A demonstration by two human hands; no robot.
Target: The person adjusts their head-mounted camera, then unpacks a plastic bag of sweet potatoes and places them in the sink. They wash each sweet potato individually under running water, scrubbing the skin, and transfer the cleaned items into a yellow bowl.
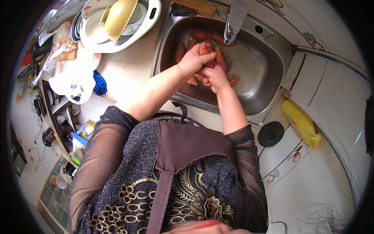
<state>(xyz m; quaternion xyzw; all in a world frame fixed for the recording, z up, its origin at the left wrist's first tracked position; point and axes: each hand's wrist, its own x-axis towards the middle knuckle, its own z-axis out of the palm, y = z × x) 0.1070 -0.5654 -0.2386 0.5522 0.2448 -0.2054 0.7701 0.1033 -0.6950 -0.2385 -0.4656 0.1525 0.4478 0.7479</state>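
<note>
Both of my hands are over a stainless steel sink [257, 84]. My left hand [195, 59] grips a reddish sweet potato [205, 52], its thumb laid across it. Just below, my right hand [215, 76] is curled against the lower part of the same root; its fingertips are partly hidden, and a smaller root piece shows beside them. Several more reddish sweet potatoes [180, 52] lie in the sink around and behind my hands, some in shallow water. The metal faucet [233, 22] reaches over the basin from the back edge.
A white basin [117, 48] holding bowls stands on the left counter, near a blue cloth [100, 83] and a white plastic bag [70, 86]. Right of the sink are a round black lid [271, 134] and a yellow bottle [299, 121]. A brown scrubber [201, 6] lies behind the sink.
</note>
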